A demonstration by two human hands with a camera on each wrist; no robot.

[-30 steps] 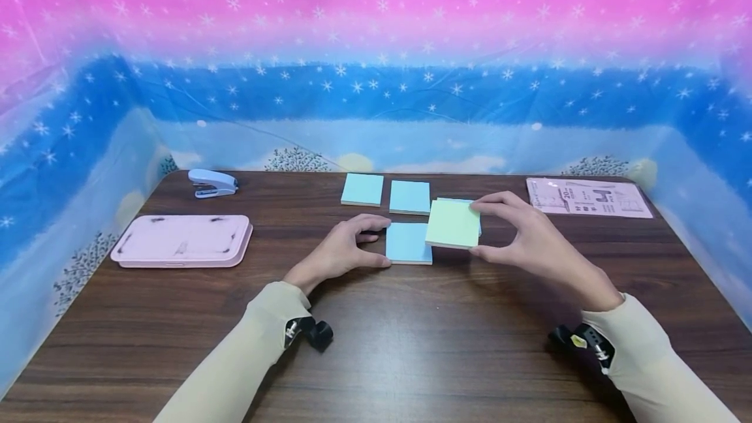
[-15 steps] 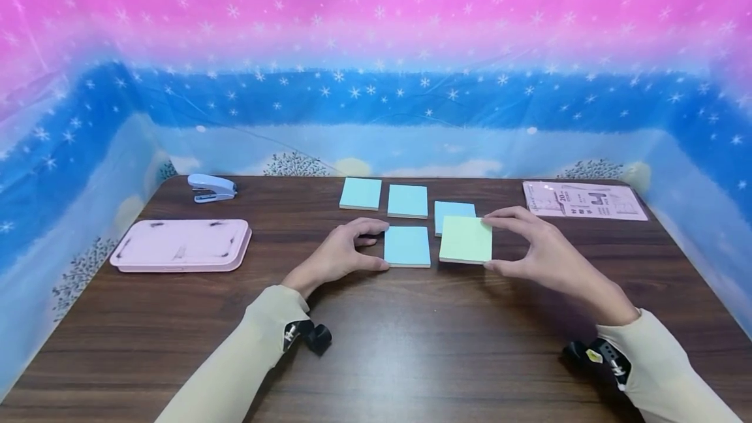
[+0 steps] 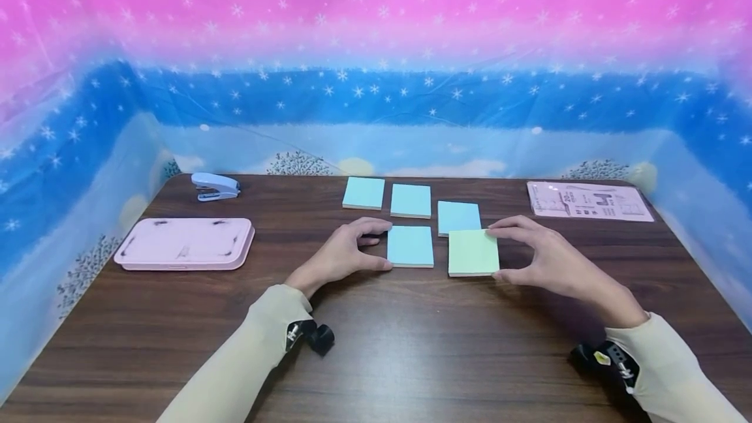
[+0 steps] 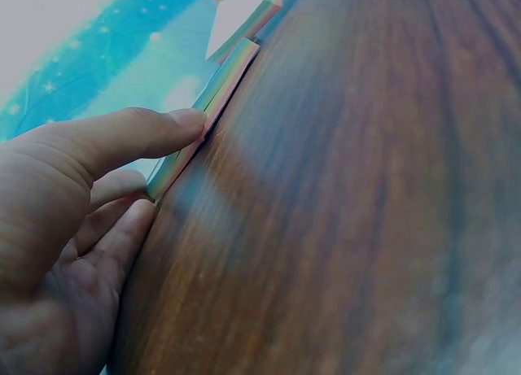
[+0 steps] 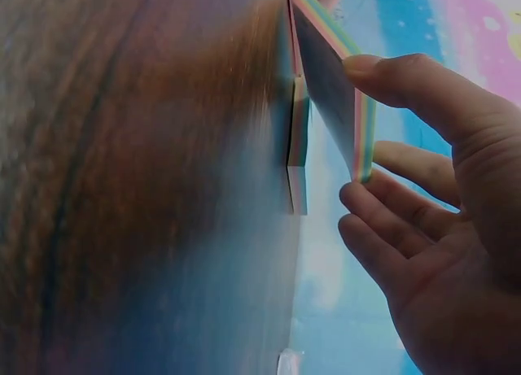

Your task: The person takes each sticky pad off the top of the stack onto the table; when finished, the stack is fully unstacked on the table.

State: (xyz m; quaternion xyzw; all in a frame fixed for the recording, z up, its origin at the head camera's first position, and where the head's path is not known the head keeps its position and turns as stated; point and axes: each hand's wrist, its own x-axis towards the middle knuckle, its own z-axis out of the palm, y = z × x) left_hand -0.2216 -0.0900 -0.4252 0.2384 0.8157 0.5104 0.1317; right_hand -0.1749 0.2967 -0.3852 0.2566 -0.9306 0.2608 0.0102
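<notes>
A dark wooden table (image 3: 411, 344) carried everything. Near its far left corner lay a stapler (image 3: 215, 186), and a pink tray (image 3: 185, 243) lay by the left edge. Four blue note pads (image 3: 410, 246) and one green note pad (image 3: 472, 252) lay toward the middle of the far edge. A printed packet (image 3: 589, 200) lay at the far right corner.

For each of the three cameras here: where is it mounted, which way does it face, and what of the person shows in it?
Head: worn on the head, looking forward and down at the table; both hands and sleeves show.
Left wrist: low at the tabletop, looking along it at the left hand, thumb on the blue sticky-note pad.
Right wrist: low, looking at the right hand gripping the green sticky-note pad, one edge lifted.
Shared: head view shows both pads and hands.
</notes>
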